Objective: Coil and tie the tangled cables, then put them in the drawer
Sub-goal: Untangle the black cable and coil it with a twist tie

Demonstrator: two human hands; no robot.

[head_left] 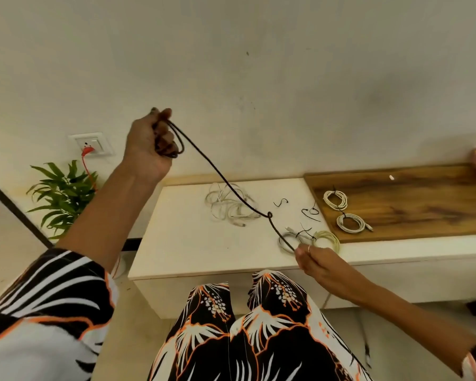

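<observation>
Head view | my left hand [149, 145] grips black cable [226, 185] loops, right [318, 261] pinches its tail | four coils [335, 199] tied, white tangle [230, 205] left, drawer pending

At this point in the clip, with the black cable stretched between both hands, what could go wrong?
1. The black cable has a small knot-like loop partway down; pulling with the right hand may tighten it.
2. The taut span crosses just above the tangled white cables and could snag or drag them.
3. The loops held in the raised left hand look loose and could slip before tying.
</observation>
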